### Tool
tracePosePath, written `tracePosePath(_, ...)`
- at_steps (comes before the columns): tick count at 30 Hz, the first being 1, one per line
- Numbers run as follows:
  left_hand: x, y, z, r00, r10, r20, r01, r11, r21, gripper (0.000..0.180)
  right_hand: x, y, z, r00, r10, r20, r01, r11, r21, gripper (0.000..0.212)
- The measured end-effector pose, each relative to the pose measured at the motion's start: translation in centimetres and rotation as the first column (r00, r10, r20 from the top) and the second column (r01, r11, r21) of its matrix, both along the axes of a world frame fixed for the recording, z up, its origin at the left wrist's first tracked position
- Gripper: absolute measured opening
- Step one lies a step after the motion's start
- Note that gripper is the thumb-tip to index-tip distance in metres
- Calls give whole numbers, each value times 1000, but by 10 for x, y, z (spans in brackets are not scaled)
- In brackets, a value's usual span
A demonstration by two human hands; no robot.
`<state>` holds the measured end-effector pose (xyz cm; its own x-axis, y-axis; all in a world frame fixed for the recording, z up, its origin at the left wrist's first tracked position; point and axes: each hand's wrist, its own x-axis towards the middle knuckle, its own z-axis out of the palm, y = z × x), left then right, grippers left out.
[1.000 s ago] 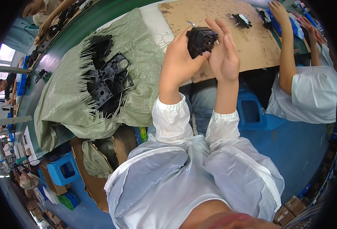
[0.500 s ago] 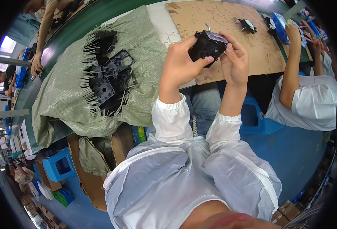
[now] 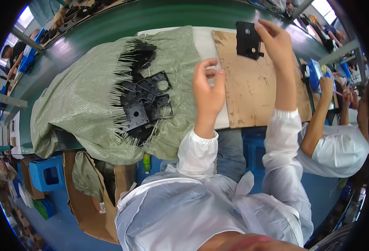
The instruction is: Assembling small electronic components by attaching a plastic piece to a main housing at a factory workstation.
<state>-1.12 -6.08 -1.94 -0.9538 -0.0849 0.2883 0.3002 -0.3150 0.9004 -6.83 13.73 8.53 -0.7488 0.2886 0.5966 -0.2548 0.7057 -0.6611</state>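
A black plastic housing (image 3: 247,40) with small holes and moulded details is held by one side between the thumb and fingers of my right hand (image 3: 276,44). The part is over the far side of a worn brown board (image 3: 251,94). My left hand (image 3: 209,88) is raised by the board's left edge, its fingers loosely bent and apart from the thumb, with nothing in it. To its left, a green woven sack (image 3: 80,92) lies open at its frayed mouth. Several black plastic parts (image 3: 144,100) of a similar kind are piled inside that mouth.
A green conveyor belt (image 3: 172,19) runs along the far side of the table. At the right sits a co-worker in a white sleeve (image 3: 335,150), close to a blue bag (image 3: 314,74). Below the sack are an open cardboard box (image 3: 82,209) and a blue stool (image 3: 46,175).
My left hand has let go of the black housing and drawn away from it. My right hand has carried the housing farther out over the board. The view has shifted too.
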Motion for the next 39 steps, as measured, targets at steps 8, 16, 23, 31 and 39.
tracePosePath(8,4,4,23,997,-63,-36,63,998,-11,9,-204,77,-54,950,106,294,78,831,-551,46)
tracePosePath(16,5,2,23,997,-69,-46,71,996,47,8,-213,63,-93,768,-508,390,278,813,513,45)
tracePosePath(23,10,-12,10,924,-60,-377,150,965,214,14,-104,-98,-58,753,525,397,-633,743,216,42)
tracePosePath(31,21,-7,23,774,142,-617,-100,990,103,8,-38,-166,-81,539,681,496,-840,389,379,41)
tracePosePath(39,37,3,33,920,58,-386,-77,997,-33,15,-27,-90,-34,795,524,305,-547,837,-14,27)
